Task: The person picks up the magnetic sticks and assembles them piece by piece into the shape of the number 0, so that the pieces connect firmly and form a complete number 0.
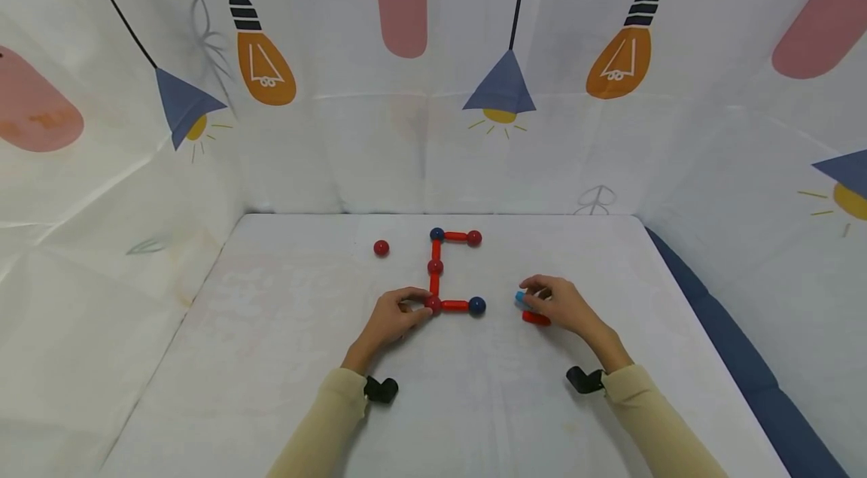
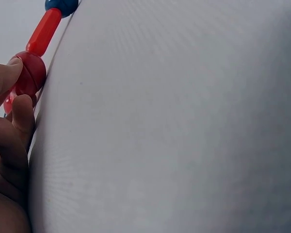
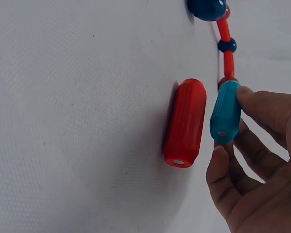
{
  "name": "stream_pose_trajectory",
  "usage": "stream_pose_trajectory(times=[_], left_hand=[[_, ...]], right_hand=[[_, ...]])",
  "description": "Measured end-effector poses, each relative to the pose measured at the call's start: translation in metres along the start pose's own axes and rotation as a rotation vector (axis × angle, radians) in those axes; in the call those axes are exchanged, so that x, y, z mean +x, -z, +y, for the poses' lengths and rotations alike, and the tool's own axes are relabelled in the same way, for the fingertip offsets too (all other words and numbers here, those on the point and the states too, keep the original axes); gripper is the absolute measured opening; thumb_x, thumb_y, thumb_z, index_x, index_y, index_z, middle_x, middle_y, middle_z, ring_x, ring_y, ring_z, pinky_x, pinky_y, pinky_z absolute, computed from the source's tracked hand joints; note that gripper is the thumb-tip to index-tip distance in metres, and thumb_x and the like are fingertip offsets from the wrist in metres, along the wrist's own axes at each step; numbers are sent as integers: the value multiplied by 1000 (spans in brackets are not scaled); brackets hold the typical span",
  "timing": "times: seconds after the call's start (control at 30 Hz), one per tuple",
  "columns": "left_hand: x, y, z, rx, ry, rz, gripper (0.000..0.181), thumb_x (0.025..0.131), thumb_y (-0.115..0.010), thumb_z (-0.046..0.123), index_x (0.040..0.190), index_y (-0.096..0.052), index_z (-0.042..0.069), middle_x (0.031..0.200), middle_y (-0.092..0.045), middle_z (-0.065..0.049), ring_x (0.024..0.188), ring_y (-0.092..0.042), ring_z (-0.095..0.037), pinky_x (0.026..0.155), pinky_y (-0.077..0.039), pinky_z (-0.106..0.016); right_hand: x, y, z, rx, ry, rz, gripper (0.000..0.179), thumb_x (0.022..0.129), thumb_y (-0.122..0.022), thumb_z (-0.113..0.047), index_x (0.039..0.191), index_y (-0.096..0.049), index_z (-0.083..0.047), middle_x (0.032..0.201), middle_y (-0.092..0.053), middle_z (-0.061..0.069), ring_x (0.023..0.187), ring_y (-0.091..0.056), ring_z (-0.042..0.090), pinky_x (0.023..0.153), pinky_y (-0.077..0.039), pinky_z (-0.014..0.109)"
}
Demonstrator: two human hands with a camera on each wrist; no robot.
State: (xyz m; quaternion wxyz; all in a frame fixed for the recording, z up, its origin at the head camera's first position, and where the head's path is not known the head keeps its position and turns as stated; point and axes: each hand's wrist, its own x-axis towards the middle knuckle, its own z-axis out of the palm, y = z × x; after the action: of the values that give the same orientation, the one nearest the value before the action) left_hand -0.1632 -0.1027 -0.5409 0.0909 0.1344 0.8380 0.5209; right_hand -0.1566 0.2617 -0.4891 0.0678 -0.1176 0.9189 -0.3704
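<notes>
White tabletop (image 1: pixel 271 357), turquoise rod (image 3: pixel 226 110) pinched between right-hand fingers (image 3: pixel 254 150)

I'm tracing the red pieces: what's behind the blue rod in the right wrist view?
Part of a red ball shows past the upper end of the blue rod. The rod hides the rest and anything else behind it.

I see red rods (image 1: pixel 455 306), deep red balls (image 1: pixel 436 266), dark blue balls (image 1: pixel 477 306) and one turquoise rod (image 3: pixel 226 111). Through my feed the table (image 1: pixel 271 372) reads white, the sleeves (image 1: pixel 321 418) pale yellow, the white backdrop (image 1: pixel 339 162) printed with orange bulbs (image 1: pixel 266 71), blue lampshades (image 1: pixel 501 86) and pink shapes (image 1: pixel 403 15).
</notes>
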Motion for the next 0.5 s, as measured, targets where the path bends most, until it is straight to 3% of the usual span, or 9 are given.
stream_pose_trajectory(times=[0.3, 0.5], left_hand=[[0, 1, 2, -3, 20, -10, 30, 94, -76, 27, 123, -73, 20, 114, -72, 0, 69, -57, -14, 62, -48, -23], [-1, 1, 3, -5, 17, -6, 30, 94, -76, 26, 123, -73, 18, 115, -72, 0, 71, -56, -15, 63, -48, -23]], right_hand=[[1, 1, -6, 10, 15, 3, 31, 101, -65, -13, 132, -65, -6, 113, -69, 12, 102, -68, 29, 86, -60, 44], [2, -1, -8, -15, 66, 54, 36, 103, -62, -9, 138, -62, -8, 116, -67, 15, 103, -67, 31, 86, -59, 46]])
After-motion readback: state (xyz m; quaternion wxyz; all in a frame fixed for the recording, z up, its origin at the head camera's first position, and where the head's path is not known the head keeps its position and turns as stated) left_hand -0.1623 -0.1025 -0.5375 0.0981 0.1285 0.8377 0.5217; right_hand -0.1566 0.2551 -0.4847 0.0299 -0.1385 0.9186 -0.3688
